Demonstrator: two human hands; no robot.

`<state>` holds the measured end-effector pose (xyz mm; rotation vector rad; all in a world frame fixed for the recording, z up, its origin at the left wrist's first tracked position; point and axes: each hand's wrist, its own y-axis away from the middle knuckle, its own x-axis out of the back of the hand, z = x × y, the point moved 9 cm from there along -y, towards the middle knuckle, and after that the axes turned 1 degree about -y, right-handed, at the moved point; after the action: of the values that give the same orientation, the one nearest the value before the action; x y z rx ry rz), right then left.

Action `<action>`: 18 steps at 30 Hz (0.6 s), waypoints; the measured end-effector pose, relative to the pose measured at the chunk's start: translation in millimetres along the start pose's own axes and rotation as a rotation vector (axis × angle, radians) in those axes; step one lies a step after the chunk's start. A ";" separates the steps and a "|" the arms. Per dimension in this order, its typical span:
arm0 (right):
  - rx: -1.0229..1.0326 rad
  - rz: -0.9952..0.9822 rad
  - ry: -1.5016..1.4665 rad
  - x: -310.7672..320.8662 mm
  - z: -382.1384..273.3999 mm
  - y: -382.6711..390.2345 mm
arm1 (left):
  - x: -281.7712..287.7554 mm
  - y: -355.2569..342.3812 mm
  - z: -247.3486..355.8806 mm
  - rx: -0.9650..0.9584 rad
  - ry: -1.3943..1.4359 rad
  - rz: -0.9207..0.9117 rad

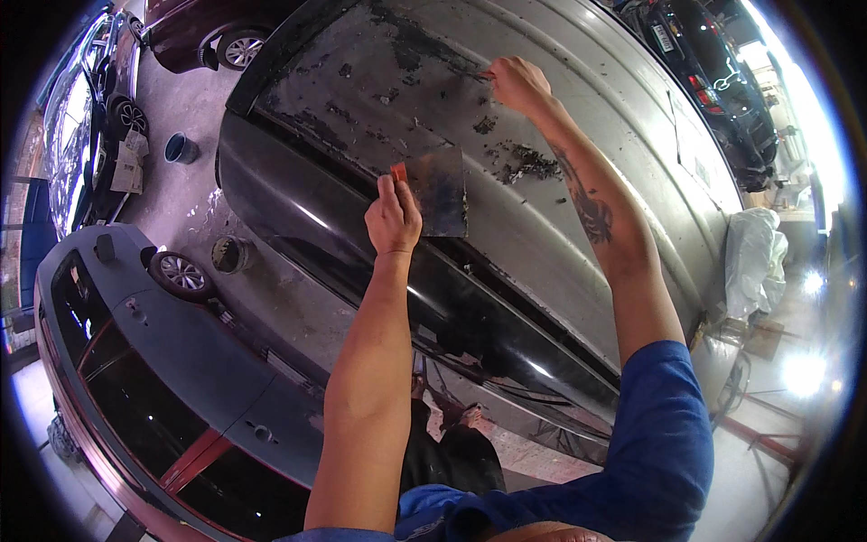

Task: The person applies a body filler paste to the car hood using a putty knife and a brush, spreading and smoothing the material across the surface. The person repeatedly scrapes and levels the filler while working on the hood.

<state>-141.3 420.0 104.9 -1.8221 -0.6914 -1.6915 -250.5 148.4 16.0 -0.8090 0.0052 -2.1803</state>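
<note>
In my left hand (pixel 394 217) is a thin square metal plate (pixel 441 194) with an orange edge piece, gripped at its left side. It is held over the near side of a grey ribbed vehicle roof (pixel 578 99). My right hand (pixel 521 86) is closed, farther out over the roof, around a small thin tool (pixel 485 75) that looks like a scraper; most of it is hidden by the fingers. Dark patches of coating (pixel 397 45) cover the roof's far left part. Loose black flakes (pixel 528 164) lie heaped between my two hands.
A grey car (pixel 181 361) stands at the left, beyond a strip of floor. Two buckets, one blue (pixel 181 149) and one dirty (pixel 231 255), sit there. A maroon car (pixel 203 36) and a black car (pixel 713 81) are farther off. White plastic sheeting (pixel 755 257) hangs at the right.
</note>
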 end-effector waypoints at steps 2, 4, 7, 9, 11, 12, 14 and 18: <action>0.027 0.017 -0.081 -11.2 -15.6 23.7 | 1.4 0.5 -1.0 0.011 -0.004 -0.001; 0.075 -0.021 -0.088 -15.0 -27.9 70.7 | 0.4 0.6 -4.1 0.045 -0.008 -0.023; 0.170 -0.068 -0.030 -14.0 -37.1 159.2 | 2.1 0.5 0.4 0.015 0.047 -0.011; 0.188 -0.023 -0.053 -4.5 -25.9 193.2 | 6.3 0.5 3.5 -0.014 0.074 0.015; 0.155 0.154 -0.190 26.1 6.2 198.5 | 10.6 1.8 8.3 -0.034 0.006 0.043; 0.170 0.226 -0.283 36.6 15.4 198.0 | 13.7 1.4 9.7 -0.049 -0.036 0.051; -0.067 0.156 -0.057 38.5 58.4 178.2 | -2.2 -0.8 -5.1 0.108 0.104 -0.079; -0.047 0.089 -0.038 33.0 40.7 143.1 | 5.2 -1.8 9.6 -0.024 0.031 0.023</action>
<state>-9.9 346.3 128.3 -1.8927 -0.5819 -1.6324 -248.9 148.5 27.0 -0.7847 0.0566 -2.1752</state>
